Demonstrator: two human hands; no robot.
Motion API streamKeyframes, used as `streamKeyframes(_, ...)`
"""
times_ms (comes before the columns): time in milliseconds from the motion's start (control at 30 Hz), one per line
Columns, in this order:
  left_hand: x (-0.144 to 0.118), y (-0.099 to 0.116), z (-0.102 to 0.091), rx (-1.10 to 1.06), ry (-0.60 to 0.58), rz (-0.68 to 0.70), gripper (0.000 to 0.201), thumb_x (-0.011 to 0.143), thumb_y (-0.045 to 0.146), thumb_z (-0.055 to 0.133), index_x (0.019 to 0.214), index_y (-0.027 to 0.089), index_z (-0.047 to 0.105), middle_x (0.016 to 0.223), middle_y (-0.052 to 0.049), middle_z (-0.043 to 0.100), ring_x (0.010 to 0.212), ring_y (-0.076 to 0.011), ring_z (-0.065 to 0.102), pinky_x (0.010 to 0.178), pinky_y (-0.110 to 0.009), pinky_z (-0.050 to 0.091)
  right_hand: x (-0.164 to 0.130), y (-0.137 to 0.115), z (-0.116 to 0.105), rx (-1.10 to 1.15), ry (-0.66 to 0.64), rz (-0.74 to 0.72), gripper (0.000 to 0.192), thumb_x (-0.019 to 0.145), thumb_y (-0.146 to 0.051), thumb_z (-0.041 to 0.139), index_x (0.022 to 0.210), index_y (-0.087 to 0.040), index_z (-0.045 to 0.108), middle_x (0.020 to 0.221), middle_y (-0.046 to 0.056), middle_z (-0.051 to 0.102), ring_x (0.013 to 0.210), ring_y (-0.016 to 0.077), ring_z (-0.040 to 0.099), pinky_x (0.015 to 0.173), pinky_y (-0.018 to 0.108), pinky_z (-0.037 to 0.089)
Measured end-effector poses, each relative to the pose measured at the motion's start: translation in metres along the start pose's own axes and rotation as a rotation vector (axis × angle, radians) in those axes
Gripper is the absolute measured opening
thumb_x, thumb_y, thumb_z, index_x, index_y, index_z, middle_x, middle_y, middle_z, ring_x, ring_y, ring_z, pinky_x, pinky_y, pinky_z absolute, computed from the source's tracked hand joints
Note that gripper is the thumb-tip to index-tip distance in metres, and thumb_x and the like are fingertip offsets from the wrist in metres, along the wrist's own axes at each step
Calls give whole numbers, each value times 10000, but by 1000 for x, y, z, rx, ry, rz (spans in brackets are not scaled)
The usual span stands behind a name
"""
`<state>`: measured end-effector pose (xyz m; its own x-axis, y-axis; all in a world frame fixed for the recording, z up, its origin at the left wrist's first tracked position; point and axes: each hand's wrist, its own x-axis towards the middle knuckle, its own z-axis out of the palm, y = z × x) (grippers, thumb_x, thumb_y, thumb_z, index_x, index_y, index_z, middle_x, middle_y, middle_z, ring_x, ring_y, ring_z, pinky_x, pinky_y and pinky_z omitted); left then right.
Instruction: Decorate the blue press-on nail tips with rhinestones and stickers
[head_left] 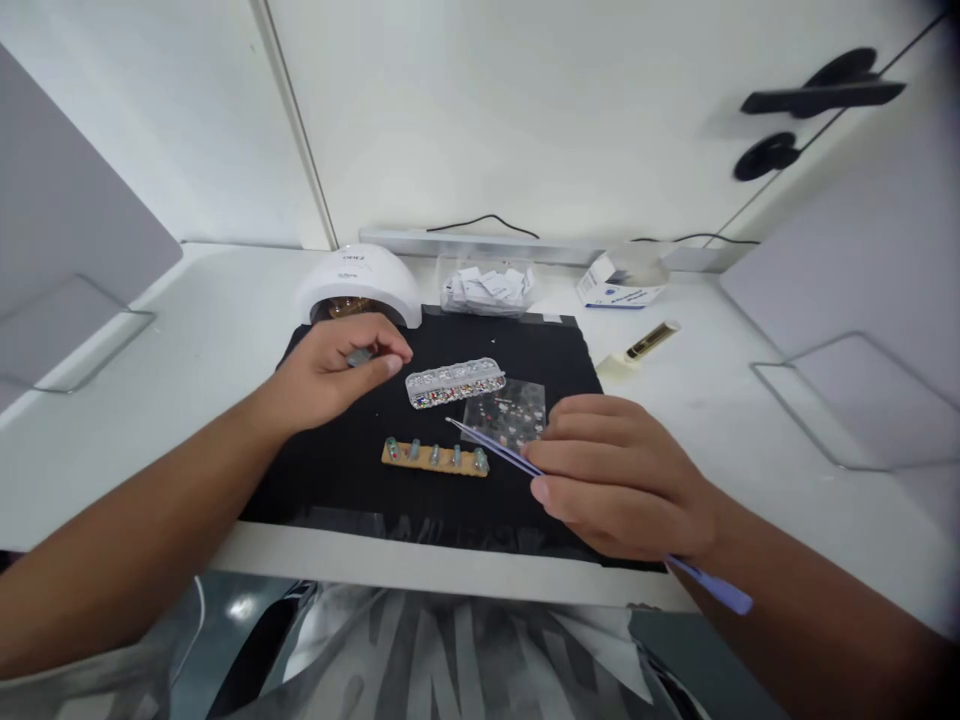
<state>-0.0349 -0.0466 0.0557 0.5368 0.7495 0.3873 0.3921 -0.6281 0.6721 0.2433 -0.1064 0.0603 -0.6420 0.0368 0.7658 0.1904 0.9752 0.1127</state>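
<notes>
My right hand (pixel 622 475) grips lilac tweezers (pixel 506 455), whose tips point left above the black mat (pixel 322 470). Below and left of those tips lies a tan strip (pixel 424 459) bearing several greenish decorated nail tips (pixel 435 455). My left hand (pixel 337 365) hovers over the mat's left side, its fingers curled and the thumb close to the index fingertip. A greyish-green thing shows in the gap of that hand; whether it is held, I cannot tell. Between the hands sits a clear compartment case (pixel 454 382) of rhinestones. Beside it lies a transparent sachet (pixel 510 412) with small charms.
A white nail lamp (pixel 364 280) stands at the back left. Behind the mat is a clear bin (pixel 486 285) of white packets. At the back right are an opened white box (pixel 624 280) and a gold-capped bottle (pixel 652 340). Wire handles flank the white table.
</notes>
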Motion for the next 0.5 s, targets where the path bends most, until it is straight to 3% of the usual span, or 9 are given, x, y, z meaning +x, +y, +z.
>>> streamKeyframes(133,-10,17,17,22,-228,42,66,879,181,576,842,165,628,931,-40,651,884,-146,605,818,-293,483,-22,-7,-4,3,-33,14,104,905,-97,519,843,-170,560,668,28,670,556,133,532,531,288,476)
streamKeyframes(267,-17,33,35,126,-397,-26,32,822,168,607,852,177,614,927,-26,661,869,-164,594,806,-318,462,-39,-9,0,51,-100,22,110,878,-87,544,814,-173,571,630,6,647,567,140,556,539,291,461)
streamKeyframes(500,-19,34,55,292,-360,-146,228,774,253,706,950,207,569,924,3,645,912,-211,579,820,-387,409,-46,-1,11,167,-123,68,80,792,-78,576,780,-152,603,591,14,652,466,149,488,466,321,414)
